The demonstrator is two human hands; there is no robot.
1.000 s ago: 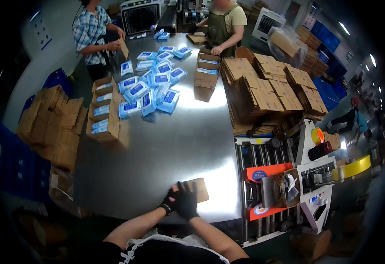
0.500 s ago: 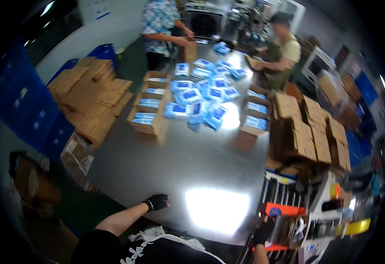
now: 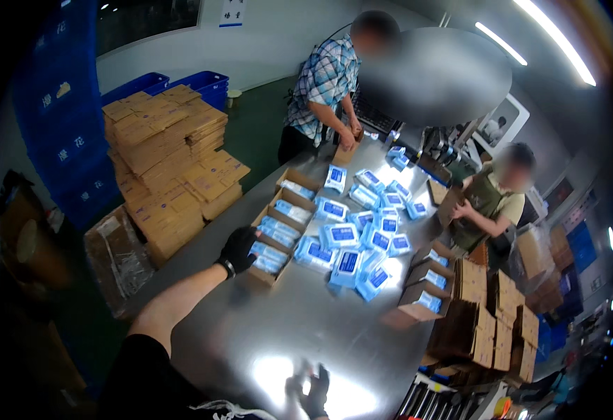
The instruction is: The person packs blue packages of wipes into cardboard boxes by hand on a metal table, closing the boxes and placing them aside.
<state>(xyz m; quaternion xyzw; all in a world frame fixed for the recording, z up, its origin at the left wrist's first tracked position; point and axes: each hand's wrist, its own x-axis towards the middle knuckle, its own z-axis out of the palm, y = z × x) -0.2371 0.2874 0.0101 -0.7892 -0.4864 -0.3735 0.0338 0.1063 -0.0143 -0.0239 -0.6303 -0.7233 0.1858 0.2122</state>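
My left hand [image 3: 239,252], in a black fingerless glove, is at the near end of a row of open cardboard boxes [image 3: 267,277] on the left of the table. Its fingers bend over the outer wall of the nearest box, which holds light-blue wipes packs [image 3: 269,253]. My right hand [image 3: 312,393], also gloved, is low over the near part of the table. Motion blurs it, but its fingers look spread and nothing shows in them. Loose blue-and-white wipes packs [image 3: 339,235] lie in a heap right of the boxes.
More filled boxes [image 3: 424,302] stand on the metal table's [image 3: 299,322] right side. Flattened cartons [image 3: 170,164] are stacked left, beside blue crates [image 3: 68,140]. Further cartons [image 3: 485,315] stand right, above a roller conveyor [image 3: 432,402]. Two people handle boxes at the far end.
My left hand has moved forward from the near table edge to the left box row. My right hand has come from the conveyor side to over the table. The view has shifted.
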